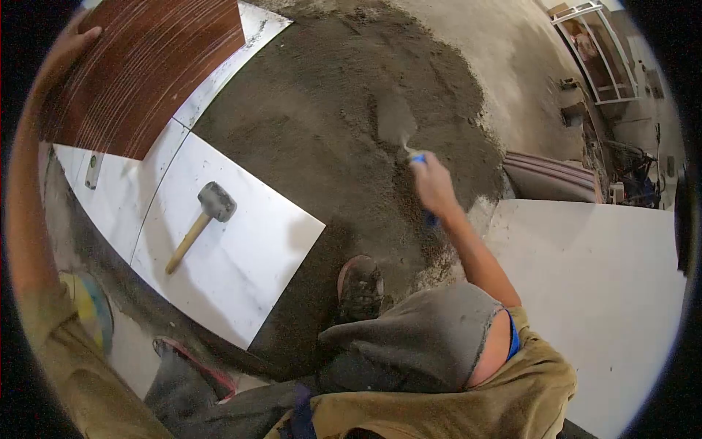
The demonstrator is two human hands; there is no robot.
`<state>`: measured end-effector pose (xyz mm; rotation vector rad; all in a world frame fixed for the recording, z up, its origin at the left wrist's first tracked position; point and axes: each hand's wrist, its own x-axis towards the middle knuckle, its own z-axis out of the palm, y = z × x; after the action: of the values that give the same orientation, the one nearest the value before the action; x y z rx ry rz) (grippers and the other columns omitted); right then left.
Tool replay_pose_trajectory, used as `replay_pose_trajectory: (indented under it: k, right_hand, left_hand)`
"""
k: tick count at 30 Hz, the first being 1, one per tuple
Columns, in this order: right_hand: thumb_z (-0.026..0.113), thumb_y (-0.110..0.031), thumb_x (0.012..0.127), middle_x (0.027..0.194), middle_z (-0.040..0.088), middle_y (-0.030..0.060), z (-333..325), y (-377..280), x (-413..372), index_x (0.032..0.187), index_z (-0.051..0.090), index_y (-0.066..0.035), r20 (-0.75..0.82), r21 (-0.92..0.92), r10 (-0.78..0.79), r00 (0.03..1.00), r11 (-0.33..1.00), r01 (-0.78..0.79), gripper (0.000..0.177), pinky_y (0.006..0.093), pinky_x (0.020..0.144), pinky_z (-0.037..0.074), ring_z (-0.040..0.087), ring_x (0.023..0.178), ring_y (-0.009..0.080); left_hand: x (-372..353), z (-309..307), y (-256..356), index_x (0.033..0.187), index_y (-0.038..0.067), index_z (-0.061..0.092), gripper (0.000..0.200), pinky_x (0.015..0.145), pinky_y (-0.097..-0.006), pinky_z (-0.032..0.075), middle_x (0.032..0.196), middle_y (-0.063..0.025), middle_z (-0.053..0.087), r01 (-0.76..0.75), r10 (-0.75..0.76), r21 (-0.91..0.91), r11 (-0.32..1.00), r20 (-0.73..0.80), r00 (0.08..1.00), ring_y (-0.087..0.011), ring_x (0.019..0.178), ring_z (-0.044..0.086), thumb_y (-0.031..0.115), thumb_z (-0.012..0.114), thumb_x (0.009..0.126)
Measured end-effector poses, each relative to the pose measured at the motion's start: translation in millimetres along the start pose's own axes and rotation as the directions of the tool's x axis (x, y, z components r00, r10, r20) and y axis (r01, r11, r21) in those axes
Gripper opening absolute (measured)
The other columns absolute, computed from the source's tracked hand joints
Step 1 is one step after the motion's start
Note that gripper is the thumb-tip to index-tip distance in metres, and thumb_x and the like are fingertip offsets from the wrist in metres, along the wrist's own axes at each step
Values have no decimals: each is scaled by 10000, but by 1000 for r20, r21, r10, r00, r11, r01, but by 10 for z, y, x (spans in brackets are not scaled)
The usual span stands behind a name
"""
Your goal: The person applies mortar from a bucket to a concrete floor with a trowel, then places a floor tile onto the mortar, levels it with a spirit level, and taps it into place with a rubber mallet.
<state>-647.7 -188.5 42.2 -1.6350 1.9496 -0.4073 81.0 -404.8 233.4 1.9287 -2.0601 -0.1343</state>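
My right hand [435, 183] is closed round the blue handle of a trowel, whose blade [395, 121] lies on the dark grey mortar bed [292, 102]. At the far left, my left hand [71, 45] rests at the edge of a brown board [157, 66] with pale streaks; its thumb shows, the other fingers are hard to make out. White marbled tiles [248, 241] lie beside the mortar. A mallet [217, 202] with a black head and wooden handle lies on the nearer tile.
A small level [93, 170] lies left of the mallet. My shoe [360, 287] stands on the mortar. A large white slab [585, 293] is at the right, with a striped rolled item [552, 178] behind it. A white metal frame [596, 55] stands at the upper right.
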Motion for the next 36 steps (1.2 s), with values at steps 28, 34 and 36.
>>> replay_pose_trajectory:
  k: [28, 34, 36]
  right_hand:
    - [596, -464, 896, 985, 675, 324, 394, -952, 1752, 1000, 683, 62, 458, -13, -151, 876, 984, 176, 544, 499, 852, 524, 655, 995, 471]
    - [623, -434, 903, 906, 683, 305, 529, -875, 1975, 937, 687, 62, 275, -246, -196, 941, 932, 266, 502, 507, 798, 535, 666, 933, 474]
    - [612, -426, 914, 934, 681, 295, 732, -835, 1642, 969, 653, 42, 315, -276, -362, 877, 849, 450, 473, 525, 803, 529, 654, 936, 483]
  left_hand:
    - [-438, -240, 1162, 1111, -58, 669, 360, 763, -309, 514, 984, -92, 706, -102, 114, -188, 977, 53, 992, -185, 841, 631, 149, 782, 838]
    - [-365, -284, 1094, 1140, -1, 682, 407, 770, -355, 522, 979, -100, 718, -92, 101, -111, 990, 77, 992, -190, 855, 641, 209, 814, 817]
    - [-390, -295, 1124, 1149, 25, 687, 425, 767, -371, 523, 977, -106, 722, -77, 72, 86, 993, 57, 996, -191, 861, 644, 238, 828, 810]
